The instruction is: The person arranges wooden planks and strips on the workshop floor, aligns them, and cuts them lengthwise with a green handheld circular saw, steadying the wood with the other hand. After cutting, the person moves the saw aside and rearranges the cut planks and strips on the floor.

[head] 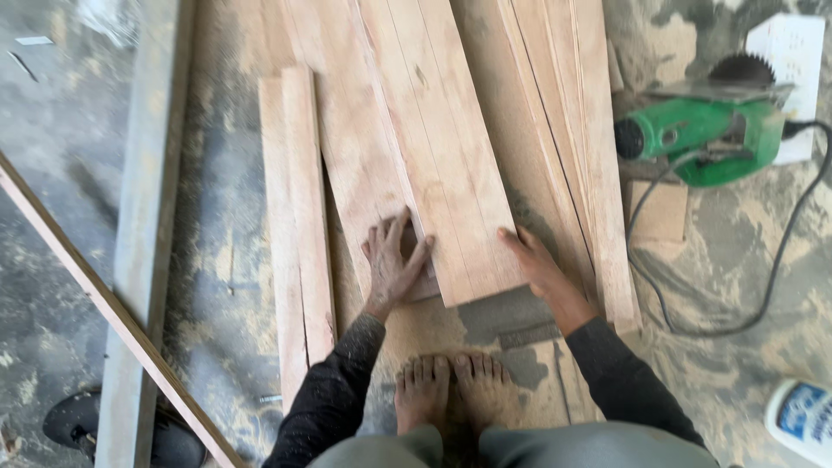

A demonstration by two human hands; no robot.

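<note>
Left hand [394, 260] pressed flat, fingers spread, on near end of a plank [373, 147] | right hand [530, 260] open, bracing the neighbouring board [455, 156] at its right edge, squaring the ends | saw [706, 130] idle, far right

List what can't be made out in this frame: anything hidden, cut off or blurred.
Head view only:
- Boards: far ends cut off by the top edge.
- Left hand hides the board end beneath it.
- Right hand: fingertips hidden at the board's edge.
- Green circular saw: blade mostly hidden behind its body.
- White container: cut off by the right edge.
- Dark object: partly covered by a plank.
</note>
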